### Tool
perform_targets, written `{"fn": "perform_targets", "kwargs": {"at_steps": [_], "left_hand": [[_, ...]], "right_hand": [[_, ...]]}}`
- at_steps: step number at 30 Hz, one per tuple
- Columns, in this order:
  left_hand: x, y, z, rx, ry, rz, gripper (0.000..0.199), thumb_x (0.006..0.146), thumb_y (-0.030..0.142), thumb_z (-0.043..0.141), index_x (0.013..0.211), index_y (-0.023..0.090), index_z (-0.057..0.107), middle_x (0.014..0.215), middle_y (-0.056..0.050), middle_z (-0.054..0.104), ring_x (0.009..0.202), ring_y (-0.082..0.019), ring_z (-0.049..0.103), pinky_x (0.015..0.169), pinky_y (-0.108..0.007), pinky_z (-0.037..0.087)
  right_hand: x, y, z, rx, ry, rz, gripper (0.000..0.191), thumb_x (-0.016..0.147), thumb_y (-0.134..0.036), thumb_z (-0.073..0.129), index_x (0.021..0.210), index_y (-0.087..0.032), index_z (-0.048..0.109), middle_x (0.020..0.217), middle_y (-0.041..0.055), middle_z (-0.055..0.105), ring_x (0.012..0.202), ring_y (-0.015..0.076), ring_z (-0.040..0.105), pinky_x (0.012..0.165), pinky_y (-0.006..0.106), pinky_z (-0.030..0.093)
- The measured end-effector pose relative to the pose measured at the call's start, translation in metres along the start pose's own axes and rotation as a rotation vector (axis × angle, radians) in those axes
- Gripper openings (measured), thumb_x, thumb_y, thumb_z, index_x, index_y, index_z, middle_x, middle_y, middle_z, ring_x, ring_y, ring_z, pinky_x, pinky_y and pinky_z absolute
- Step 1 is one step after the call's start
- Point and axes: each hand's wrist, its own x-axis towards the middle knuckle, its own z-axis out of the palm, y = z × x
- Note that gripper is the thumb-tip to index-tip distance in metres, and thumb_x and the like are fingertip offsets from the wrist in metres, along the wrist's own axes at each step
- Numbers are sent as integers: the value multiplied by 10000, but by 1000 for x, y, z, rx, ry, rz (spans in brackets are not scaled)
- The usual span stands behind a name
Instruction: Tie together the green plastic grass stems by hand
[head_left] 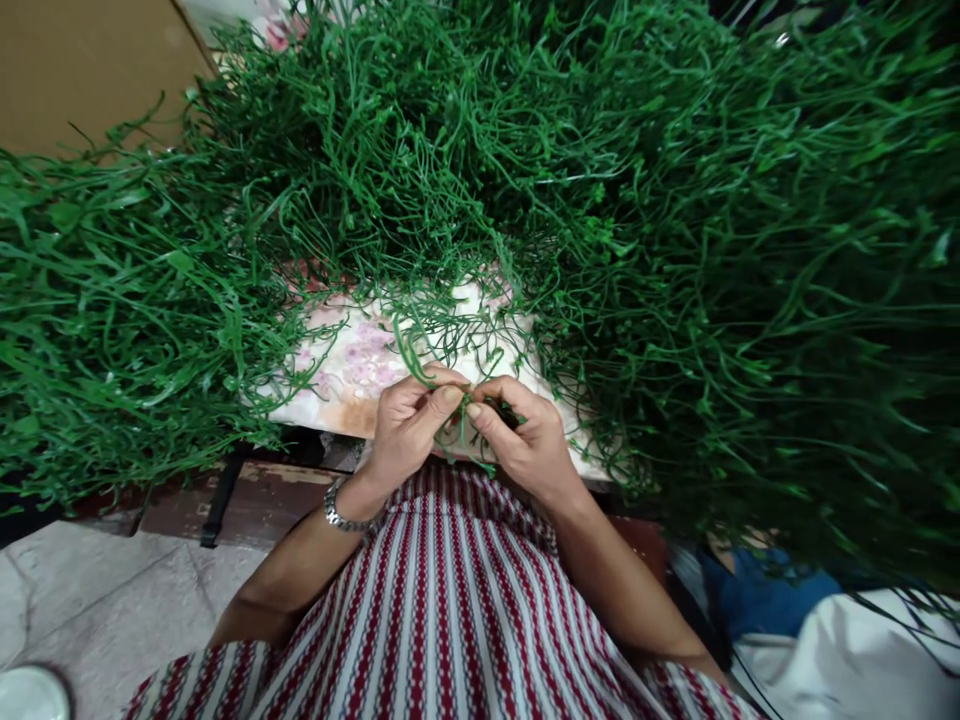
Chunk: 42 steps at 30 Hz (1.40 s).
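Observation:
My left hand point(411, 420) and my right hand point(525, 430) meet over the near edge of a flower-patterned cloth point(360, 350). Thumb and fingers of both are pinched on a thin green plant stem point(409, 350), whose curved end rises past the left fingertips. Short green bits show between and below the two hands. Loose thin stems point(480, 330) lie scattered on the cloth just beyond my fingers. Whether the pinched piece is one stem or several I cannot tell.
Heaped green stems point(135, 320) spread over the left side, with bigger piles at the back point(450, 120) and right point(750, 300). A cardboard box point(90, 70) stands at the back left. White fabric point(877, 660) lies at the lower right, a round whitish object point(31, 695) at the lower left.

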Motion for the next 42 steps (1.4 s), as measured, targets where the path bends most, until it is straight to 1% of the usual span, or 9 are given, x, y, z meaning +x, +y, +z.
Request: {"fn": "perform_targets", "kwargs": {"at_steps": [5,8,13,19,25,29,32,36,42], "left_hand": [[-2,-3,-10,-143,-109,-76,168,734,297,652,852,180,628,724,-3,581,552,-77,484,484,-184,372],[-3,-5,-15,-117,-105,-15,101,733,243,651,809,186,617,712,15,563,533,-63,463,496,-178,379],[-6,-4,-17,78,-114,72,75,754,223,625,810,172,616,735,-5,562,609,-86,502,547,-185,400],[-9,2,-14,210,-66,212,19,780,182,586,789,169,595,763,-22,564,711,-116,526,648,-217,416],[-8,1,-13,68,-55,141,38,783,213,591,789,176,601,763,-19,567,725,-123,531,662,-225,410],[-6,-3,-14,-94,-91,75,24,765,207,616,781,191,623,743,-7,559,719,-120,518,657,-224,395],[-6,-4,-13,-84,-53,91,32,761,205,623,790,200,636,764,-8,558,745,-121,514,670,-225,393],[-7,-2,-10,-48,-48,135,53,754,230,630,788,189,623,775,-19,560,754,-130,522,686,-238,409],[-8,4,-9,-353,-172,-148,140,720,263,647,739,166,548,745,-1,497,614,-86,462,535,-191,364]], "right_hand": [[2,0,-5,22,-50,-37,90,844,-240,539,806,-162,560,688,-26,537,615,73,476,595,185,378],[2,-1,-3,34,-47,-23,101,846,-247,533,808,-157,558,674,-28,521,588,71,456,576,187,367],[2,-2,-5,46,-129,36,133,847,-266,532,804,-146,571,678,-16,531,612,80,472,592,193,384],[7,-4,-9,153,-149,84,183,828,-292,566,922,-142,610,823,31,630,750,119,557,700,227,437],[5,-8,-6,262,-129,168,198,793,-343,604,798,-146,598,671,-10,550,612,86,478,572,199,390],[3,-7,-3,411,-168,242,202,788,-345,615,839,-152,596,658,-22,520,558,66,432,515,183,355],[2,-3,2,471,-115,236,202,782,-330,624,887,-160,600,726,-14,531,580,61,440,527,181,362],[0,1,8,484,-65,216,215,758,-359,642,838,-166,590,677,-24,505,555,66,427,508,188,359],[-2,0,5,508,-179,197,231,753,-365,640,736,-165,526,579,-57,412,498,53,337,470,183,285]]}}
